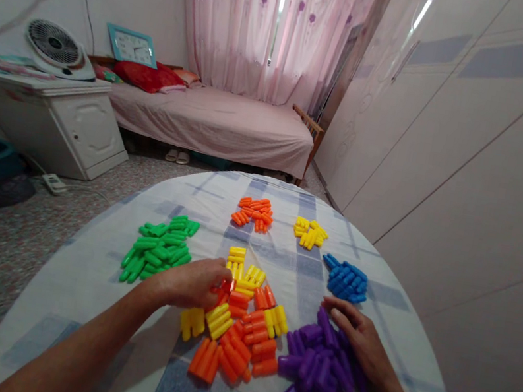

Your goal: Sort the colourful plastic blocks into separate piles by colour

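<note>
My left hand (199, 283) is closed at the left edge of a mixed pile, its fingertips pinched on an orange plastic piece (232, 286). Short rounded tubes joined side by side make up these pieces. In the pile, orange pieces (235, 351) lie among yellow ones (219, 321). My right hand (356, 332) rests along the upper right side of a heap of purple pieces (313, 365), fingers stretched out and holding nothing. Just beyond it sits a cluster of blue pieces (348, 281). A green heap (159, 249) is left of my left hand.
Farther back on the round table's checked cloth (282, 193) lie a small orange group (254, 213) and a small yellow group (310, 233). Behind the table stands a bed (214, 118). A wardrobe (488, 160) lines the right side; a cabinet (79, 132) with a fan (56, 46) stands left.
</note>
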The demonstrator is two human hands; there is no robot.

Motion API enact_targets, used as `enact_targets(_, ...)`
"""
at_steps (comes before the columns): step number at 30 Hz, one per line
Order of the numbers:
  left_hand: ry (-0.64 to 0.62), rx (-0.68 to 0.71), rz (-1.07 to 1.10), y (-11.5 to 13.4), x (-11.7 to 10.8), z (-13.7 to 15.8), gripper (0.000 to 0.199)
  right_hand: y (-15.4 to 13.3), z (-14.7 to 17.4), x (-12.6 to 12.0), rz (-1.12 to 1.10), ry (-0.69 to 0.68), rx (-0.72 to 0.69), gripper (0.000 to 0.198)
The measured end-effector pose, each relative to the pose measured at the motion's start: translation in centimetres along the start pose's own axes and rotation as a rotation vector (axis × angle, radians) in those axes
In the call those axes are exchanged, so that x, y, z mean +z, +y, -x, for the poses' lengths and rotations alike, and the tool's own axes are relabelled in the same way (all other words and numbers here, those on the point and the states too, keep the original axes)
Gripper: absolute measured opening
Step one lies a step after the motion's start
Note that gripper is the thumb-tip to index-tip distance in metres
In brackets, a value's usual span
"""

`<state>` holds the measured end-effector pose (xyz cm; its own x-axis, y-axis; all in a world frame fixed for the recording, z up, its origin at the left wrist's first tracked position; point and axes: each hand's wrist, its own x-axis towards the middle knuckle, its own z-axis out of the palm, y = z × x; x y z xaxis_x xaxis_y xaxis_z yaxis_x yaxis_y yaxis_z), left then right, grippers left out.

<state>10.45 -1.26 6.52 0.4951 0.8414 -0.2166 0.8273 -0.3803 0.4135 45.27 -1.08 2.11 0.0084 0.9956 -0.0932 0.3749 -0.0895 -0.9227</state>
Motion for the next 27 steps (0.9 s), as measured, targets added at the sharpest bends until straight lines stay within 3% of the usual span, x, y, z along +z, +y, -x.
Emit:
enact_targets(7,0.134,-0.127,-0.004,0.6,0.9,-1.0,0.017,0.0,-0.1,-0.1,0.014,-0.011,-0.011,0.046)
enact_targets(12,0.247,-0.285,-0.109,1.9,2.3,-1.8,0.030,0.1,0.0,0.0,0.001,-0.009,0.005,0.043)
enact_targets(18,0.258,-0.304,-0.060,1.6,2.9,-2.2,0.030,0.0,-0.1,0.1,-0.014,-0.005,0.008,0.047)
enact_targets(23,0.237,-0.329,-0.004,1.1,2.8,-2.3,0.018,-0.1,-0.2,-0.1,0.007,-0.004,-0.006,0.050)
enact_targets(27,0.291,-0.351,-0.058,1.6,3.1,-2.4,0.020,-0.2,0.0,0.1,0.019,-0.002,-0.006,0.048)
